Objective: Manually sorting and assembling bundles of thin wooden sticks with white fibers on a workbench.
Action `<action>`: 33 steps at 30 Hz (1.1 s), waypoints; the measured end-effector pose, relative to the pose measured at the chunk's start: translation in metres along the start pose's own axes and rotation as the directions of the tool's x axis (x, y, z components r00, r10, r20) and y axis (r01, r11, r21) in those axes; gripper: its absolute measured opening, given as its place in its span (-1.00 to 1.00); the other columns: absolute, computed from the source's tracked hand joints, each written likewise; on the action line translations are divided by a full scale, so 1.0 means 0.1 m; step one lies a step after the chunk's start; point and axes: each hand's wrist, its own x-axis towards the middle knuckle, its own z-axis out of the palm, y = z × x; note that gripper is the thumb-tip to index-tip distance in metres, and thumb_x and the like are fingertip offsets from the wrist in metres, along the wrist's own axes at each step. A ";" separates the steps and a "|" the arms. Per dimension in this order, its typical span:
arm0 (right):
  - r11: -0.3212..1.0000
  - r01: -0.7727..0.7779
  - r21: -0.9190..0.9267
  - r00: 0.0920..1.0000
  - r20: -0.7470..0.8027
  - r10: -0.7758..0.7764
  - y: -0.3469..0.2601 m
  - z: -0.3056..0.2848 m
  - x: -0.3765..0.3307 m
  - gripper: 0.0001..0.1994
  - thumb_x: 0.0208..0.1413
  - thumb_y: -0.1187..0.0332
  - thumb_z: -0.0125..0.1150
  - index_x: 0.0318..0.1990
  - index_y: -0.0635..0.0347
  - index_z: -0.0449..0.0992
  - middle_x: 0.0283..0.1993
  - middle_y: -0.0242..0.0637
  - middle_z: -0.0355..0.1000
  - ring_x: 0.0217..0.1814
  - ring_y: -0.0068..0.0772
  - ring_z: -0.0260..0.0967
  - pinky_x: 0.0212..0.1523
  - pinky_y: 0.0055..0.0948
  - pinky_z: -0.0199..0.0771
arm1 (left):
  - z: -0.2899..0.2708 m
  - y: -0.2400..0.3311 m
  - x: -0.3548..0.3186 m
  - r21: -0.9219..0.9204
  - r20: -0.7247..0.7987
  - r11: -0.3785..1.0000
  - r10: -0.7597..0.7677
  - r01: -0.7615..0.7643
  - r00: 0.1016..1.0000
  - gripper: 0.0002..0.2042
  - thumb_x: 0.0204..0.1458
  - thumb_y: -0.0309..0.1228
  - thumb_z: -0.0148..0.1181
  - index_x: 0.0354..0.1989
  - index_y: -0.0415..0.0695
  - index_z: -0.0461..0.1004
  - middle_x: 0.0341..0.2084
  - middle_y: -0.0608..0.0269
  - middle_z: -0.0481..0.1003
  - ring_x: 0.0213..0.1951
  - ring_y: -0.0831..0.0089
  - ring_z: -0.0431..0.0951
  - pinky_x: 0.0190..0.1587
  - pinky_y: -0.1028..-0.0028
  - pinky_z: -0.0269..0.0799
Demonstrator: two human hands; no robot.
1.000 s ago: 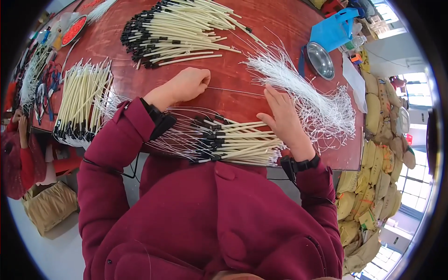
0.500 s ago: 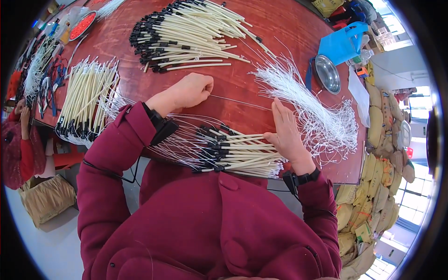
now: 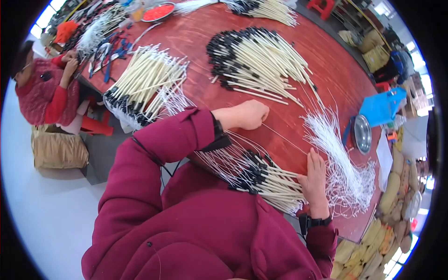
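Observation:
A thin white string (image 3: 285,138) runs across the red table between my two hands. My left hand (image 3: 252,115) is closed in a pinch on the string's left end. My right hand (image 3: 315,182) has its fingers stretched out, fingertips at the string's other end. Whether those fingers press on the string cannot be made out. Under and left of my right hand lies a pile of cream-coloured sticks (image 3: 280,189) with black ends and white strings trailing left. Right of that hand spreads a loose bundle of white strings (image 3: 343,170).
Similar sticks lie in a large far pile (image 3: 266,60) and a left pile (image 3: 149,77). A steel bowl (image 3: 362,134) and blue watering can (image 3: 382,108) stand at the right. A dish of red pieces (image 3: 158,12) sits far left, near a seated person (image 3: 49,88).
The view has turned, so the table's things appear farther right and mostly lower, and more of the seated person shows. Both hands keep nearly the same pose along the string.

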 end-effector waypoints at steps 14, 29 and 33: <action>1.000 0.011 0.008 1.000 -0.014 -0.011 -0.01 -0.04 0.02 -0.22 0.22 -0.06 0.05 0.33 0.54 0.24 0.50 0.08 0.11 0.46 0.19 0.05 0.47 -0.01 0.03 | -0.05 0.03 0.02 0.096 0.022 0.986 -0.140 0.137 0.990 -0.85 -0.11 -0.57 0.14 -0.31 -0.23 0.47 -0.33 -0.13 0.59 -0.17 -0.13 0.59 -0.16 0.06 0.48; 0.999 0.015 0.031 1.000 0.025 -0.015 -0.01 -0.05 0.01 -0.18 0.34 -0.19 -0.15 0.35 0.54 0.22 0.49 0.11 0.12 0.46 0.22 0.04 0.48 0.03 -0.01 | 0.11 -0.09 0.16 0.133 0.018 0.988 -0.084 0.081 0.996 -0.83 -0.21 -0.55 0.17 -0.43 -0.38 0.59 -0.39 -0.24 0.60 -0.24 -0.18 0.63 -0.25 0.05 0.56; 0.999 0.015 0.036 0.999 0.033 -0.016 0.01 -0.04 0.02 -0.16 0.35 -0.23 -0.19 0.37 0.53 0.21 0.50 0.12 0.10 0.47 0.23 0.03 0.48 0.04 -0.03 | 0.06 -0.10 0.15 0.132 0.015 0.989 -0.065 0.063 0.998 -0.81 -0.23 -0.56 0.18 -0.43 -0.40 0.61 -0.40 -0.25 0.60 -0.25 -0.20 0.63 -0.27 0.05 0.56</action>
